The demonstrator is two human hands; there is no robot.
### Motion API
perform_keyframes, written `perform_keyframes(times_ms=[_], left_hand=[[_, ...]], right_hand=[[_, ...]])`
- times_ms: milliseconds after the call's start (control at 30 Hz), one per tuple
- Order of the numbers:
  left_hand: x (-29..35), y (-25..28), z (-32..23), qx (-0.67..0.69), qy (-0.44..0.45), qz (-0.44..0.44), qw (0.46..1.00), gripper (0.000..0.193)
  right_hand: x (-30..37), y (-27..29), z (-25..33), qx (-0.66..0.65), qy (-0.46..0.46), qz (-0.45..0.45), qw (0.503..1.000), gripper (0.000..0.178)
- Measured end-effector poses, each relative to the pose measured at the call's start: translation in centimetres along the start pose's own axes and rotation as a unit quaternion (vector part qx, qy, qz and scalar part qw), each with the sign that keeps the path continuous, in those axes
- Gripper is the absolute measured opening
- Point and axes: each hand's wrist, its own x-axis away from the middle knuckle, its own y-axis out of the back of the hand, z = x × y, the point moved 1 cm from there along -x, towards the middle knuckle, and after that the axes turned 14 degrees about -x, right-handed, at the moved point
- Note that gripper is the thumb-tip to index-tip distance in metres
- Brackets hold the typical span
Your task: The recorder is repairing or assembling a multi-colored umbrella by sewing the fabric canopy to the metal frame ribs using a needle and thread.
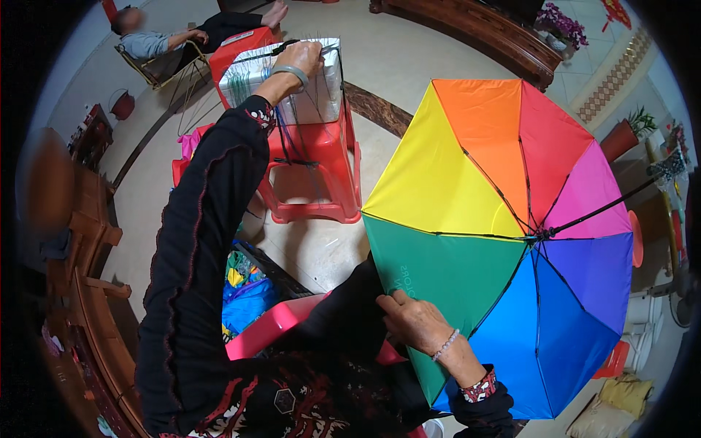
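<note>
A rainbow-coloured umbrella (467, 190) stands opened out on my right, its ribs and dark shaft facing me. My right hand (418, 321) pinches the edge of its green panel, fingers curled over the cloth. My left arm stretches forward to a white foam block (314, 106) on a red plastic stool (321, 175). On top of that block my left hand (301, 60) is closed, with dark and grey pieces showing beside the fingers; what it grips is too small to tell. Dark and green threads (239, 86) hang down the block's sides.
Below my left arm lies a heap of colourful cloth (248, 292) beside a pink plastic edge (281, 321). A person (175, 42) sits reclined at the far left. Wooden furniture (95, 292) lines the left, and a wooden cabinet (475, 36) stands at the back.
</note>
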Motion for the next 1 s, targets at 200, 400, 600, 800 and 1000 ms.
perform_keyframes(times_ms=[200,400,600,800,1000], left_hand=[[0.0,-1.1,0.6,-0.001,0.003,-0.039,0.999,0.021],[2.3,0.9,4.4,0.178,0.009,-0.169,0.969,0.02],[13.2,3.9,5.1,0.504,0.118,-0.053,0.854,0.021],[19.1,5.2,3.4,0.678,0.187,0.013,0.711,0.023],[21.0,8.0,1.2,0.78,0.195,0.046,0.593,0.023]], right_hand=[[-0.1,0.2,0.2,0.002,-0.013,0.011,1.0,0.03],[-0.1,0.8,0.7,-0.015,-0.012,0.015,1.0,0.031],[-0.6,0.8,1.0,-0.006,0.003,0.028,1.0,0.023],[-1.0,1.1,1.5,0.026,-0.002,0.041,0.999,0.031],[-1.2,1.8,2.4,0.052,-0.004,0.036,0.998,0.027]])
